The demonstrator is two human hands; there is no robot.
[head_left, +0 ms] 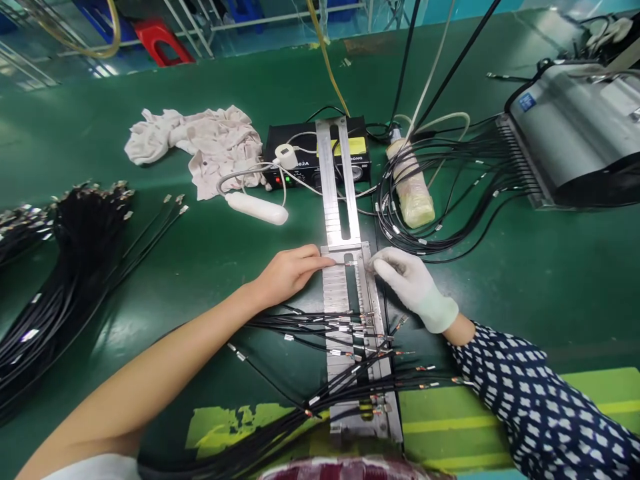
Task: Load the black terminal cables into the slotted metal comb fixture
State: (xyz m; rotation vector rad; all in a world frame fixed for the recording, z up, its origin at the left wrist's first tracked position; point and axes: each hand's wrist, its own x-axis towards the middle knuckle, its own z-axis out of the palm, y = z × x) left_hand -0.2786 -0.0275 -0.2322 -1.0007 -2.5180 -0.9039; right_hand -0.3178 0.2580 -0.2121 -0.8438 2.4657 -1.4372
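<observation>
My bare left hand (295,270) reaches over a slotted metal jig (336,293). Its thumb and forefinger are pinched on a thin cable whose metal-tipped end (351,263) lies across the jig's slot. On the jig's right edge, my right hand (407,283), in a white glove, has its thumb and fingertips pressed together; anything between them is too small to make out. Nearer me, several black cables (295,321) with white labels and bare, coloured wire ends lie across the jig. A thicker cable bundle (270,433) runs under my left forearm.
Behind the jig stands a black control box (300,140), with a white corded handle (257,208) and crumpled cloth (220,143) to its left. Cable bundles (83,240) lie far left. A tape-wrapped tool (413,187) and a grey machine (570,133) with cables are right.
</observation>
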